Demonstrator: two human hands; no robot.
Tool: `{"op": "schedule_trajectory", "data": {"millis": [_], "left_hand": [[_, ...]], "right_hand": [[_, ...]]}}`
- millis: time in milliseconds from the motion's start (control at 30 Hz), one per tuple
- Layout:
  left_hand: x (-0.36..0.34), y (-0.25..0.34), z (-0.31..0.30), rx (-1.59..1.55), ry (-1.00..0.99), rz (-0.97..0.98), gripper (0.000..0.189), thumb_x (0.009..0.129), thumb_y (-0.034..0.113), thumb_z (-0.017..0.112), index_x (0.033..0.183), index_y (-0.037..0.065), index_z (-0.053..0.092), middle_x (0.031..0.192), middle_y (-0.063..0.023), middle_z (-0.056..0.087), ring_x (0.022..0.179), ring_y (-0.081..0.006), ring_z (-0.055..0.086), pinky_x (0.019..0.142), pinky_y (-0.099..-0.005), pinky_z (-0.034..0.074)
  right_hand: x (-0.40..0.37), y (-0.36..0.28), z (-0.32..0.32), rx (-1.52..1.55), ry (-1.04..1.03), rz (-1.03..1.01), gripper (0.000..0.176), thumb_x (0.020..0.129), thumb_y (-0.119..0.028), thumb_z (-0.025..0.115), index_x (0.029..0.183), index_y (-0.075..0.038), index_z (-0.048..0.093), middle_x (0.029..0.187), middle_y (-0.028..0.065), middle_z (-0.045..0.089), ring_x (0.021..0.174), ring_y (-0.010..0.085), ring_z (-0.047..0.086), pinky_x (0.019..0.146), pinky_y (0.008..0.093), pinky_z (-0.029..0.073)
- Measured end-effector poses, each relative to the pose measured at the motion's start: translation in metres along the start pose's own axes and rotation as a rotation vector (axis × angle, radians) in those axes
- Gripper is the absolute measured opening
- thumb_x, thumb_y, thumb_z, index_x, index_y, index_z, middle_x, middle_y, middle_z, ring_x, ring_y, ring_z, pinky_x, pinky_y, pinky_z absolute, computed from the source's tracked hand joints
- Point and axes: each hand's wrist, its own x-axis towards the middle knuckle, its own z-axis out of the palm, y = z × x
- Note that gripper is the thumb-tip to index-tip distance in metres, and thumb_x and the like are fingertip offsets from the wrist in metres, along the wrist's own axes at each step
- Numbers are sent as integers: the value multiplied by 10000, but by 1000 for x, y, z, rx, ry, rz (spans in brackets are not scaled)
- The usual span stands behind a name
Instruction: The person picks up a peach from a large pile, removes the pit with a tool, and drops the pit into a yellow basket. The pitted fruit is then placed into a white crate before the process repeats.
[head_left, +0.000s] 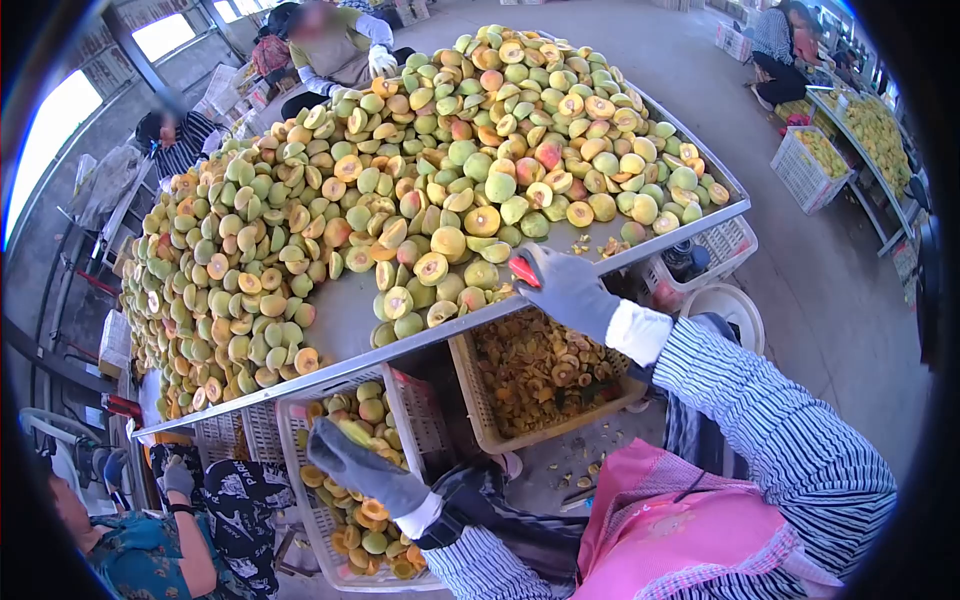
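My right hand (pixel 568 288), in a grey glove, is closed around a red-handled tool (pixel 523 271) at the near edge of the table; the tool's working end is hidden. My left hand (pixel 362 468), gloved too, hangs over a white crate (pixel 292 470) of peach halves, fingers stretched out. Just beyond its fingers a yellow-green peach piece (pixel 354 431) shows blurred. A big heap of whole and halved peaches (pixel 450 240) covers much of the metal table (pixel 345 318), many halves cut side up with the pit showing.
Under the table edge, a yellowish crate (pixel 468 405) holds peach scraps and pits. A white bucket (pixel 745 305) and another crate (pixel 725 250) stand at right. Co-workers sit across the table and at left, one with a gloved hand (pixel 178 478) near the table's corner.
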Motion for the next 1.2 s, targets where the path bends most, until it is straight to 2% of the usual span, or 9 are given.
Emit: {"op": "schedule_trajectory", "data": {"millis": [100, 300, 467, 500, 533, 667, 767, 1033, 1200], "left_hand": [[4, -15, -4, 61, -8, 105, 388, 1007, 310, 542, 1172, -41, 551, 1181, -136, 572, 1084, -219, 544, 971, -365, 441], [-39, -10, 49, -200, -448, -281, 366, 1008, 307, 533, 1268, 52, 565, 1194, -80, 598, 1074, -178, 589, 923, -320, 461], [-80, -29, 104, -275, -708, -99, 410, 1056, 287, 439, 1313, -14, 547, 1282, -105, 586, 1165, -184, 543, 1008, -304, 417], [-82, -38, 110, -216, -738, 28, 426, 1062, 308, 414, 1310, -12, 548, 1283, -108, 585, 1152, -184, 551, 1004, -303, 418], [-83, -40, 115, -617, -679, -477, 452, 1067, 360, 379, 1294, 3, 541, 1263, -116, 588, 1117, -202, 576, 984, -348, 455], [-93, -54, 116, -814, -501, -681, 474, 1063, 407, 366, 1278, 15, 523, 1233, -135, 588, 1097, -233, 589, 952, -405, 498], [-97, -53, 118, -866, -796, -840, 555, 1033, 535, 358, 1199, 33, 525, 1200, -126, 591, 1041, -257, 604, 911, -409, 526], [-106, -49, 135, -835, -620, -834, 565, 1010, 544, 399, 1340, 92, 474, 1237, -141, 582, 1106, -302, 587, 981, -446, 495], [-107, -59, 133, -712, -650, -748, 633, 982, 606, 402, 1306, 66, 478, 1091, -148, 609, 903, -300, 620, 794, -445, 549]], "right_hand": [[55, 0, 16, -44, -16, -67, 413, 837, -282, 693, 1153, -61, 548, 913, 149, 691, 810, 351, 686, 684, 449, 535], [82, 9, 42, 192, -90, 89, 623, 793, -302, 745, 1285, -7, 501, 927, 220, 691, 860, 386, 678, 764, 446, 529], [3, -41, 6, 720, -131, -121, 517, 832, -330, 771, 1166, -5, 548, 966, 182, 635, 860, 304, 622, 799, 380, 490], [-9, -46, 1, 720, -119, -185, 493, 871, -388, 707, 1143, -5, 558, 957, 232, 653, 905, 421, 638, 791, 435, 503], [-16, -51, -16, 815, -248, -26, 475, 882, -378, 698, 1149, -11, 557, 951, 232, 652, 891, 424, 637, 782, 437, 504], [-43, -32, -18, 699, -262, -112, 453, 893, -385, 676, 1150, -31, 555, 951, 228, 654, 859, 433, 638, 745, 460, 510], [-56, -27, 10, 679, -251, -173, 452, 892, -403, 664, 1141, -43, 552, 952, 225, 659, 859, 441, 637, 733, 484, 511], [-49, -13, -13, 750, -243, -128, 415, 917, -423, 629, 1062, -40, 557, 898, 227, 659, 842, 440, 637, 706, 498, 501], [-58, -9, 9, 583, -290, -131, 460, 927, -496, 594, 1007, -45, 552, 814, 237, 645, 763, 455, 627, 657, 515, 484]]}}
